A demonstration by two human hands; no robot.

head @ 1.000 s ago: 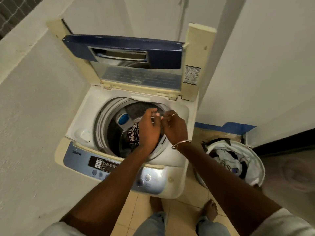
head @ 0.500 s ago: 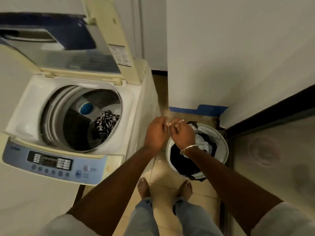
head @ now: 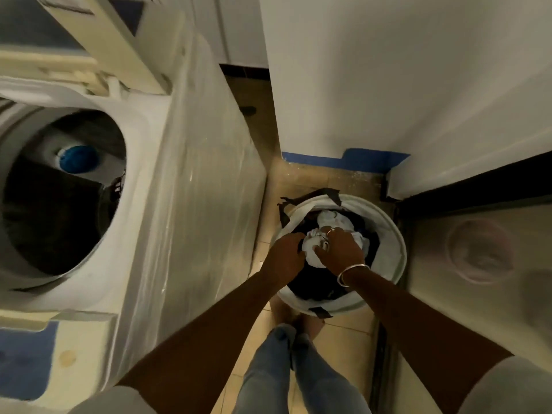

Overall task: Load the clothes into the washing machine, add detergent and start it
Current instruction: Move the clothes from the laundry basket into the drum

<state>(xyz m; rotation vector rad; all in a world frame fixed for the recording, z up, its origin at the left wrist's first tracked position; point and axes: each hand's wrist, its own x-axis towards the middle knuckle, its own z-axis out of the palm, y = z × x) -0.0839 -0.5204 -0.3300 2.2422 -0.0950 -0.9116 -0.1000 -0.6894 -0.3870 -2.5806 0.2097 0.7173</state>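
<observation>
A round white laundry basket [head: 394, 231] stands on the floor to the right of the washing machine [head: 185, 180]. It holds dark clothes and a crumpled white garment [head: 313, 252]. Both my hands are down inside it. My left hand [head: 285, 255] grips the white garment's left side. My right hand [head: 340, 249], with a ring and a bangle, grips the same garment from the right. The machine's lid [head: 119, 40] stands up and its drum [head: 53, 198] is dark, with a blue cap at its centre; clothing shows at the drum's right edge.
A white wall [head: 388, 70] with a blue strip at its foot rises just behind the basket. A dark threshold and a glossy surface lie to the right. My legs in jeans stand on the tan tiled floor [head: 343, 333] in the narrow gap.
My view swung right, away from the drum to the basket. Both hands dropped from above the basket into it and took hold of the white garment.
</observation>
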